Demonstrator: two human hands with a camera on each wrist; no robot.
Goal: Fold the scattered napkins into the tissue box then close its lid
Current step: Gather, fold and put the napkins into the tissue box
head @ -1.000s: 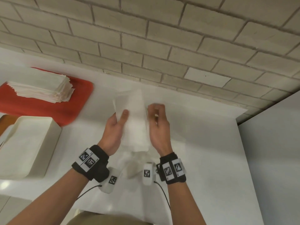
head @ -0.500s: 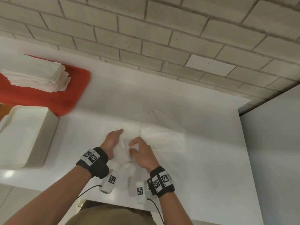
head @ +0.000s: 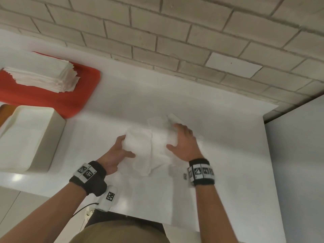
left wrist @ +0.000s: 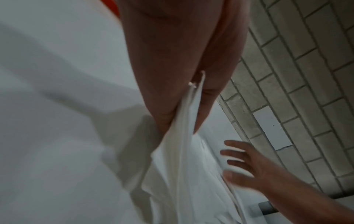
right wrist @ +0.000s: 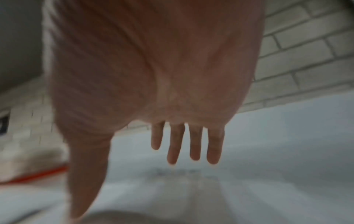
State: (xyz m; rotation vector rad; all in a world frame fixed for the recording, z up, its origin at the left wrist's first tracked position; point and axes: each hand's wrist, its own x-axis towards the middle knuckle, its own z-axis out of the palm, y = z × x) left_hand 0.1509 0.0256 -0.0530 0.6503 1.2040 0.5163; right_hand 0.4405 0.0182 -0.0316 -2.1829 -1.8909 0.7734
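A white napkin (head: 142,151) lies folded on the white counter (head: 228,155) in front of me, over other loose white napkins (head: 163,123). My left hand (head: 119,149) pinches its left edge between thumb and fingers; the left wrist view shows the napkin (left wrist: 184,136) held in that pinch. My right hand (head: 184,142) is spread flat with straight fingers (right wrist: 184,144) over the napkin's right side, holding nothing. The cream tissue box (head: 29,137) stands at the left with its top open.
A red tray (head: 70,95) at the back left carries a stack of flat napkins (head: 43,76). A brick wall (head: 175,41) runs behind the counter. A grey panel (head: 298,155) bounds the counter on the right.
The napkin, held up in the air a second ago, has come down onto the counter. My right hand let go and spread flat to the right; my left hand keeps its pinch.
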